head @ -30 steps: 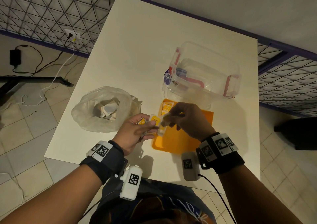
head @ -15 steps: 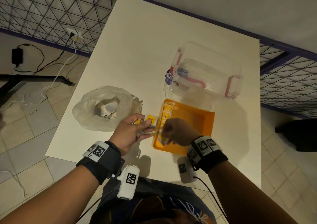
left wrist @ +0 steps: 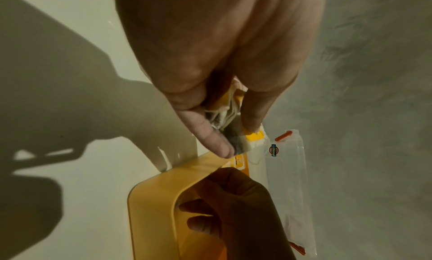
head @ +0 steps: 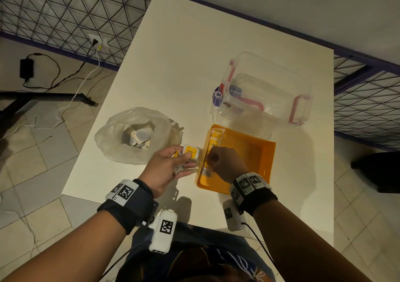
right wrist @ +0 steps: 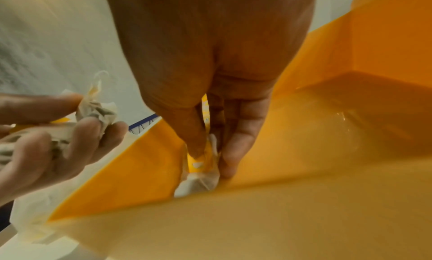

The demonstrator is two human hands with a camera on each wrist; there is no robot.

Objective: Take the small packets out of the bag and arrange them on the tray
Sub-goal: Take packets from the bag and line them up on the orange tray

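Note:
An orange tray (head: 255,152) lies on the white table, with a row of small yellow-and-white packets (head: 216,135) along its left wall. My left hand (head: 173,162) hovers just left of the tray and holds a bunch of packets (head: 191,153), also seen in the left wrist view (left wrist: 233,116). My right hand (head: 223,162) is down inside the tray at its near-left part, pinching one packet (right wrist: 205,164) between thumb and fingers against the tray floor (right wrist: 304,144). The clear plastic bag (head: 134,139) lies open to the left with more packets inside.
A clear plastic box (head: 266,91) with pink latches stands just behind the tray. The table's near edge runs close under my wrists. Cables and a power socket (head: 97,42) lie on the tiled floor at left, by a wire fence.
My right hand has dropped from the packet bunch at the left hand down into the tray's near-left part with one packet. The left hand has stayed beside the tray.

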